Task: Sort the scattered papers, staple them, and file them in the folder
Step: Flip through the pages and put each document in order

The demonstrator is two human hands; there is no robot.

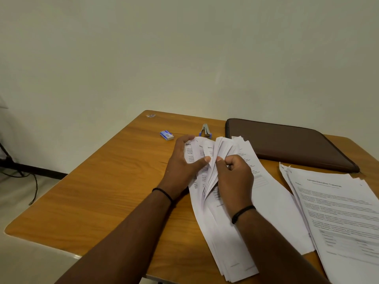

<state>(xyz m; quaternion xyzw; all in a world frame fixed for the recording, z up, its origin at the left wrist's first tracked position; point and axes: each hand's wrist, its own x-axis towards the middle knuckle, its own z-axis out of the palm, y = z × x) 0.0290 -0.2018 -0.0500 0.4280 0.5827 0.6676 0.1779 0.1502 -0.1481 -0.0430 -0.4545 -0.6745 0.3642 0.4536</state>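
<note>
A thick stack of printed white papers (231, 238) lies on the wooden table, its far end lifted and fanned between my hands. My left hand (182, 162) holds several curled-up sheets, thumb pressed on their face. My right hand (233, 177) pinches the edges of the fanned sheets. A second pile of papers (338, 212) lies at the right. Behind the stack lie a metal stapler with blue grips (205, 131) and a closed brown folder (287, 142).
A small blue staple box (166, 135) sits left of the stapler. The wooden table (92, 191) has a rounded left edge, with floor and black cables (30, 181) beyond it. A plain wall rises behind the table.
</note>
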